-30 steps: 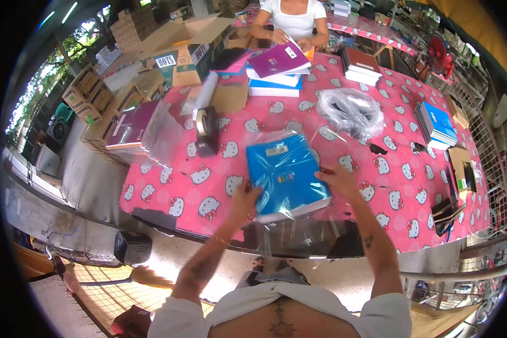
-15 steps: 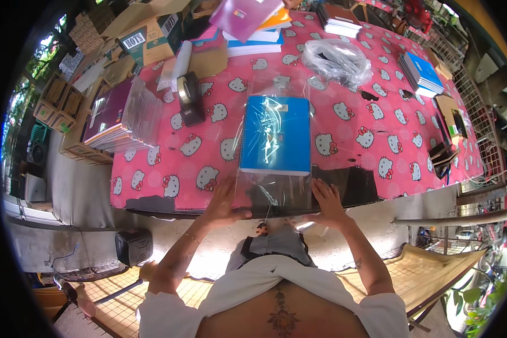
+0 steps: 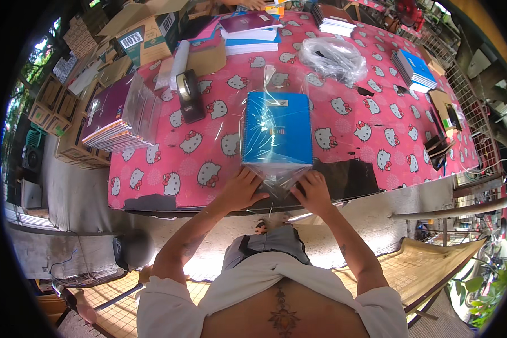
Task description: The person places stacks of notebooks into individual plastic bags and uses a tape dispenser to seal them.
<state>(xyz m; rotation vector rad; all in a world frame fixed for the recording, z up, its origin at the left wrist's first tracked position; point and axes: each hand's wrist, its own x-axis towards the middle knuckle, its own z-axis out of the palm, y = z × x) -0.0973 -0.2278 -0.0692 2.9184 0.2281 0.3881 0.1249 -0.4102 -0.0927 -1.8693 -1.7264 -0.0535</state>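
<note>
A stack of spiral notebooks with a blue cover (image 3: 277, 132) lies in front of me, wrapped in clear plastic film (image 3: 270, 176) that shines with creases. The film's near end narrows between my hands, below the stack's front edge. My left hand (image 3: 242, 190) is at the near left corner, fingers against the film and thumb stretched apart. At the near right corner, my right hand (image 3: 312, 190) touches the film the same way, its thumb also apart. Beyond the stack's far edge, a loose flap of film stands up. A black tape dispenser (image 3: 190, 97) sits to the left.
Wrapped purple notebooks (image 3: 118, 115) stand at the left edge. Farther back are a carton (image 3: 146, 42), more notebooks (image 3: 250, 42) and another person's hand (image 3: 252, 4). A bundle of clear plastic (image 3: 333, 59) lies on the pink tablecloth (image 3: 208, 149), blue notebooks (image 3: 414, 70) to its right.
Both my hands have moved inward and up to the stack's near corners, drawing the film's near end together. At the back, a purple notebook held up before now lies on a pile.
</note>
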